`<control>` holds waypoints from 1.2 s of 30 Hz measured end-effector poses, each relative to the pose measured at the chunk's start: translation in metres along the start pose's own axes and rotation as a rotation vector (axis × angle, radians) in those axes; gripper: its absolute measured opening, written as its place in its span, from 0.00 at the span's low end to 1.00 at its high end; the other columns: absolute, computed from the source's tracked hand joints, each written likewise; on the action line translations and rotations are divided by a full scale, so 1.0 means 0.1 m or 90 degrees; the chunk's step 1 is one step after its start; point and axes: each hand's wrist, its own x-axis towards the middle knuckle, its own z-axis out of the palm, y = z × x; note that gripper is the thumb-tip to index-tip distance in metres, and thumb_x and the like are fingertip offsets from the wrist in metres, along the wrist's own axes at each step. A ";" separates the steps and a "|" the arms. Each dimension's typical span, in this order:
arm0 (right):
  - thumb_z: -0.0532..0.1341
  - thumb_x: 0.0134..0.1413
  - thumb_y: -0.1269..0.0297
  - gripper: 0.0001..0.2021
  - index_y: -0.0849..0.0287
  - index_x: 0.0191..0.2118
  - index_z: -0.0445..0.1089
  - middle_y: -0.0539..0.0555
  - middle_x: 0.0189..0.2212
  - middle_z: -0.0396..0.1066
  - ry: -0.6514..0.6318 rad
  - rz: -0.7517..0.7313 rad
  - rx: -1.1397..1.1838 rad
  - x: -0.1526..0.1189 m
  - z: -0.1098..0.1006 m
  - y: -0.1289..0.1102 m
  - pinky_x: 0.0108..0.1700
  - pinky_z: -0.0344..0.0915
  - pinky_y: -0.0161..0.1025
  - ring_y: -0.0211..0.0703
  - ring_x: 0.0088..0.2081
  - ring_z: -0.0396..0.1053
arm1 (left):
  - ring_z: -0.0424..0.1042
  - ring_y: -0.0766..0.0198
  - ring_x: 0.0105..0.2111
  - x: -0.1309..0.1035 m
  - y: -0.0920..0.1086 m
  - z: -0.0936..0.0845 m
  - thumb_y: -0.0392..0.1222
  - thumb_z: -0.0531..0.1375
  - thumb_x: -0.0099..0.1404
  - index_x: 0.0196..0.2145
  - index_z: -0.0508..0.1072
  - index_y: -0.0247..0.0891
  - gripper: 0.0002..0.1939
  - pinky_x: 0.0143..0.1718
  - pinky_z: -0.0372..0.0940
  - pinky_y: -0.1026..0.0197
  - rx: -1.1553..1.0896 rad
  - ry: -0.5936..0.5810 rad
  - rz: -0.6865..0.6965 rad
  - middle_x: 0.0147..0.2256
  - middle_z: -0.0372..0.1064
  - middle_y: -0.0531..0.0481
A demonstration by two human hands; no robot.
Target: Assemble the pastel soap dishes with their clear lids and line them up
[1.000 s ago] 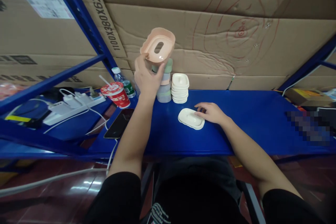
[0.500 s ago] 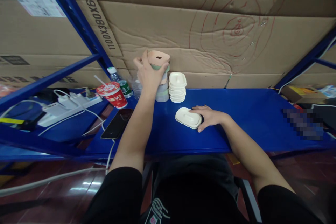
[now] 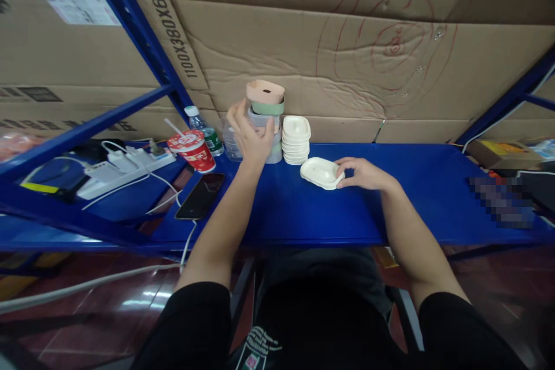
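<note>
My right hand (image 3: 359, 174) pinches the right end of a cream rounded-rectangular lid (image 3: 319, 172), thumb at the near edge. The lid looks slightly lifted above the blue table. A stack of similar cream lids (image 3: 296, 139) stands just behind and to the left of it. My left hand (image 3: 254, 134) is in front of a tall stack of small boxes, fingers apart and curved, thumb to the right. Topmost is a pink box (image 3: 265, 92) with a dark opening, above a green box (image 3: 269, 107) and a grey one (image 3: 263, 121). My hand partly hides the lower boxes.
Left of the stack stand a clear plastic container (image 3: 233, 144), a water bottle (image 3: 211, 139) and a red cup (image 3: 194, 153) with a straw. A phone (image 3: 200, 196) lies near the left forearm. Beyond are a power strip (image 3: 130, 170) and a blue shelf frame (image 3: 130, 29). Cardboard (image 3: 269, 40) walls the back.
My left hand has come down from the pink top box to lower on the stack. My right hand has closed on the cream lid's end and moved it up and away from me.
</note>
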 end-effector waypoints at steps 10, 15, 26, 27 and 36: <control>0.74 0.52 0.53 0.14 0.53 0.38 0.74 0.60 0.54 0.76 0.426 0.027 -0.079 0.79 0.11 -0.03 0.63 0.67 0.61 0.60 0.58 0.72 | 0.76 0.58 0.40 -0.47 -0.25 0.21 0.60 0.58 0.71 0.65 0.63 0.35 0.33 0.49 0.72 0.50 0.014 -0.030 -0.036 0.64 0.61 0.30; 0.72 0.54 0.57 0.11 0.53 0.37 0.72 0.58 0.50 0.76 0.449 0.075 -0.076 1.42 0.42 -0.07 0.64 0.65 0.59 0.59 0.58 0.71 | 0.77 0.57 0.43 -0.50 -0.21 0.20 0.57 0.59 0.71 0.65 0.62 0.35 0.33 0.49 0.73 0.50 0.007 -0.050 -0.046 0.64 0.60 0.29; 0.76 0.49 0.52 0.30 0.57 0.56 0.70 0.67 0.64 0.62 0.461 0.083 -0.082 1.74 0.76 0.00 0.73 0.55 0.60 0.61 0.71 0.57 | 0.76 0.58 0.42 -0.50 -0.22 0.21 0.55 0.63 0.70 0.64 0.63 0.38 0.31 0.47 0.74 0.51 -0.020 -0.026 -0.057 0.65 0.62 0.32; 0.76 0.48 0.50 0.34 0.57 0.58 0.69 0.67 0.66 0.61 0.465 0.076 -0.078 1.73 0.77 0.02 0.73 0.54 0.61 0.62 0.72 0.56 | 0.76 0.59 0.40 -0.50 -0.22 0.22 0.55 0.63 0.70 0.64 0.64 0.39 0.31 0.46 0.74 0.51 -0.023 -0.016 -0.045 0.64 0.63 0.32; 0.65 0.59 0.36 0.35 0.53 0.64 0.66 0.66 0.66 0.66 0.518 0.049 -0.079 1.20 0.45 0.41 0.68 0.62 0.64 0.61 0.68 0.64 | 0.71 0.65 0.28 -0.55 -0.15 0.23 0.49 0.58 0.73 0.53 0.72 0.35 0.18 0.39 0.71 0.57 -0.044 -0.007 0.071 0.46 0.78 0.41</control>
